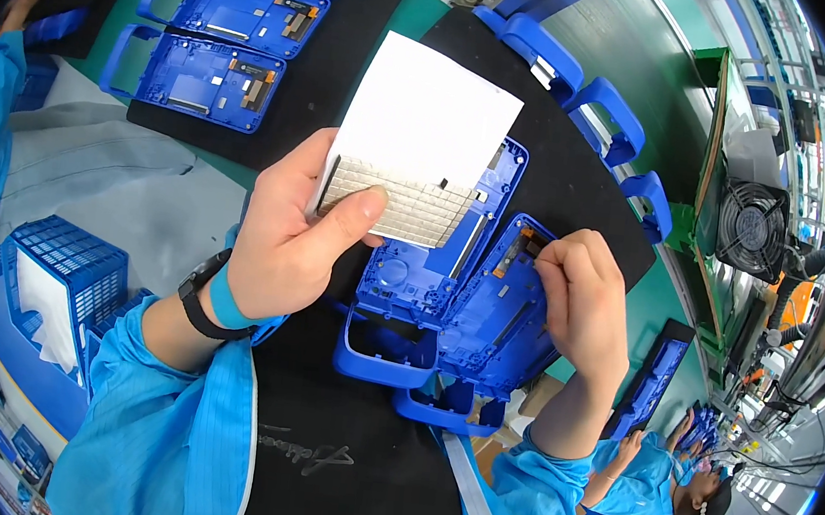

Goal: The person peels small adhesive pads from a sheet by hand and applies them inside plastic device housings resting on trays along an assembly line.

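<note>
My left hand (279, 233) grips a stack of white backing sheets (428, 108), thumb on top. Rows of small silver-grey rectangular pads (403, 206) cover its lower part, with one dark gap near the upper row. Beneath it lies a blue plastic housing (400, 281) with a handle, partly hidden by the sheets. A second blue housing (502, 312) lies beside it on the right, open side up, with an orange-brown flat cable. My right hand (584, 301) is over that housing's upper right side, thumb and forefinger pinched together; whatever they hold is too small to make out.
Several similar blue housings (215, 81) lie in a row at the far left of the black mat (319, 97). More blue handles (608, 117) line the far right. A black fan (751, 225) stands at right, a blue basket (70, 262) at left. Co-workers sit on both sides.
</note>
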{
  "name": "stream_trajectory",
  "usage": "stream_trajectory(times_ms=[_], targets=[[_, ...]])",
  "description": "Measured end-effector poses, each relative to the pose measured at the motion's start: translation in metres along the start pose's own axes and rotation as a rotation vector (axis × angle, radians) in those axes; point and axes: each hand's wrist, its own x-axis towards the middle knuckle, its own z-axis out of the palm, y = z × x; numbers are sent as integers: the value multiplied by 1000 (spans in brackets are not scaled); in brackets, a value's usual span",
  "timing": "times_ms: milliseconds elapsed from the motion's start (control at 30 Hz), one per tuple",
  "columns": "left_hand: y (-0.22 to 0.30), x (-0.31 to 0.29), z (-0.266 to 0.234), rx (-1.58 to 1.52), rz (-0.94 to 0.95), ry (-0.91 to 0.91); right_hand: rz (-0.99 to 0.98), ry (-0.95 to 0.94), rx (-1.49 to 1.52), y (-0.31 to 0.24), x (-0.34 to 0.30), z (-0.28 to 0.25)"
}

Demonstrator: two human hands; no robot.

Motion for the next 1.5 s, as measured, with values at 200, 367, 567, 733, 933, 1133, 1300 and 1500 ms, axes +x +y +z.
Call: stream_trajectory(times_ms=[200,367,567,733,933,1133,1300,1500], targets=[[1,2,1,-6,-1,1,-48,-1,-61,0,3,8],[1,2,0,1,-1,-10,-52,-6,-88,2,4,10],[1,2,0,-8,1,-15,-43,-25,-117,0,5,10],[2,2,0,-13,-3,-11,-11,-23,-174,-5,4,12],[1,2,-1,-22,3,-24,16,91,-234,-2,-7,20],[2,1,-1,-27,5,-17,35,176,-71,2,-23,15],[2,0,1,-28,15,-31,47,114,-129,6,-34,15],[5,0,8,-6,15,-59,45,123,-161,4,-33,19]])
